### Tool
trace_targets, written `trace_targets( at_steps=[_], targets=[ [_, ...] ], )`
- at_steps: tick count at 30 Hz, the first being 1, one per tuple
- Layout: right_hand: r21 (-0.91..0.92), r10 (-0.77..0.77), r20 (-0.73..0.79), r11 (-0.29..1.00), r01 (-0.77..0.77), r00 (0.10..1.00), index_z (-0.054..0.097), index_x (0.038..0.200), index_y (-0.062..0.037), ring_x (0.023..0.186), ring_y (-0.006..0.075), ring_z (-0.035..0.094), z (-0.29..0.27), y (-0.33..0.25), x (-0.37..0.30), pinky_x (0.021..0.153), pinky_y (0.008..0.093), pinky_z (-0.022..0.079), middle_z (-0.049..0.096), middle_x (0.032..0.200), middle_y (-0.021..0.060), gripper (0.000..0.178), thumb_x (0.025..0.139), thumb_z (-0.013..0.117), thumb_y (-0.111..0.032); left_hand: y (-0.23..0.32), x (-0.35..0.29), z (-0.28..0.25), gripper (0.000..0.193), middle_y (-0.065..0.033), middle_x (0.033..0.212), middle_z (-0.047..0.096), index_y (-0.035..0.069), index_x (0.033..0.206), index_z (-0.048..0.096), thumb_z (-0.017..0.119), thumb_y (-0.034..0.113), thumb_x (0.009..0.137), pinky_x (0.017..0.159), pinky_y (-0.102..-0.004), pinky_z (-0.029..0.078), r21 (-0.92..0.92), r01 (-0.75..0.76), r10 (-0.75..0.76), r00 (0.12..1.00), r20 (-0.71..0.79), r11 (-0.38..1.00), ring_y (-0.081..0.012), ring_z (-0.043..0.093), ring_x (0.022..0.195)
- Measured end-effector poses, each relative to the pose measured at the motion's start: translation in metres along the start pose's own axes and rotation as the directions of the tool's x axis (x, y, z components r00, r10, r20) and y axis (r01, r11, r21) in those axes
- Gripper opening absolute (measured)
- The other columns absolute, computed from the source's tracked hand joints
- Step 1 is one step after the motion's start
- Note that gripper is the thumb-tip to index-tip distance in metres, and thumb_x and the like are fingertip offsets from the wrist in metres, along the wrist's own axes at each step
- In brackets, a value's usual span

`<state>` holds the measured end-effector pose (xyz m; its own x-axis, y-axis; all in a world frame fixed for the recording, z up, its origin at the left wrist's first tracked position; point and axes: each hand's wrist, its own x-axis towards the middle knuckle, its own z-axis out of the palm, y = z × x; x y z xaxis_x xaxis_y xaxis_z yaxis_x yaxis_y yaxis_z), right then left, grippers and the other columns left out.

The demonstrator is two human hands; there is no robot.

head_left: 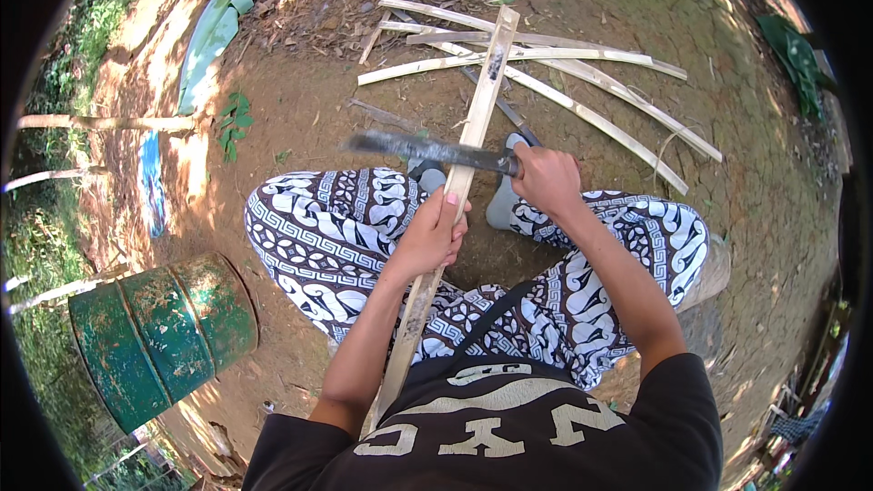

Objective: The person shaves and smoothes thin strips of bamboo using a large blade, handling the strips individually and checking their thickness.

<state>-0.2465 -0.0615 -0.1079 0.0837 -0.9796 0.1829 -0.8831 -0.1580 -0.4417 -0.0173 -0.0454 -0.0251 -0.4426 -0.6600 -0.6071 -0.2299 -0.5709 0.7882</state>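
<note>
A long pale strip of split wood or bamboo [479, 118] runs from my lap up and away between my knees. My left hand [432, 235] is closed round its middle, thumb along the top. In my right hand [546, 180] is the handle of a machete [427, 151], its dark blade pointing left and crossing the strip just beyond my left hand. The blade's tip is smeared by motion. Dark stains mark the strip near its far end, which lies over other strips. My fingers hide part of the handle.
Several pale strips [596, 118] lie crossed on the dirt ground ahead. To the left, a rusty green metal drum [168, 336] lies on its side. A broad green leaf [211, 45] is at the far left, near a wooden pole [109, 123]. My bent knees frame the work.
</note>
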Motion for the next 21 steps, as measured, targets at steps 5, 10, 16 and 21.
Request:
trace_targets(
  at_steps=[5, 10, 16, 21],
  targets=[
    [-0.019, -0.112, -0.064, 0.994, 0.111, 0.992, 0.055, 0.081, -0.0078, 0.061, 0.0347, 0.066, 0.005, 0.024, 0.014, 0.054, 0.0459, 0.050, 0.064, 0.068, 0.0117, 0.022, 0.068, 0.071, -0.015, 0.000, 0.003, 0.004, 0.037, 0.0012, 0.069, 0.039, 0.005, 0.109, 0.046, 0.031, 0.039, 0.111, 0.041, -0.0237, 0.033, 0.038, -0.010, 0.011, 1.000, -0.014, 0.999, -0.0055, 0.034, 0.046],
    [-0.074, -0.103, -0.096, 0.993, 0.096, 0.990, 0.055, 0.080, -0.0091, 0.059, 0.0325, 0.065, 0.001, 0.004, 0.017, 0.053, 0.0436, 0.051, 0.063, 0.065, 0.0102, 0.026, 0.067, 0.075, -0.019, 0.011, 0.001, 0.000, 0.040, 0.0016, 0.068, 0.039, 0.004, 0.108, 0.046, 0.031, 0.041, 0.111, 0.040, -0.0237, 0.032, 0.039, -0.029, 0.031, 0.998, -0.053, 0.999, -0.0058, 0.034, 0.045],
    [-0.037, -0.169, -0.027, 0.985, 0.168, 0.985, 0.054, 0.078, -0.0090, 0.059, 0.0327, 0.064, -0.005, -0.018, 0.015, 0.053, 0.0448, 0.049, 0.061, 0.065, 0.0097, 0.022, 0.067, 0.072, -0.016, 0.001, -0.003, -0.001, 0.037, 0.0020, 0.068, 0.038, 0.005, 0.110, 0.047, 0.032, 0.039, 0.111, 0.040, -0.0232, 0.031, -0.042, -0.004, 0.002, 1.000, -0.028, 0.999, -0.0054, 0.032, 0.046],
    [-0.108, -0.132, -0.042, 0.986, 0.127, 0.990, 0.055, 0.079, -0.0093, 0.061, 0.0329, 0.067, -0.001, 0.004, 0.033, 0.055, 0.0449, 0.052, 0.064, 0.066, 0.0105, 0.029, 0.069, 0.078, -0.023, 0.005, -0.002, 0.002, 0.036, 0.0014, 0.068, 0.040, 0.004, 0.106, 0.045, 0.031, 0.036, 0.111, 0.041, -0.0245, 0.034, 0.057, -0.031, 0.034, 0.999, -0.040, 0.998, -0.0058, 0.036, 0.047]
  ],
)
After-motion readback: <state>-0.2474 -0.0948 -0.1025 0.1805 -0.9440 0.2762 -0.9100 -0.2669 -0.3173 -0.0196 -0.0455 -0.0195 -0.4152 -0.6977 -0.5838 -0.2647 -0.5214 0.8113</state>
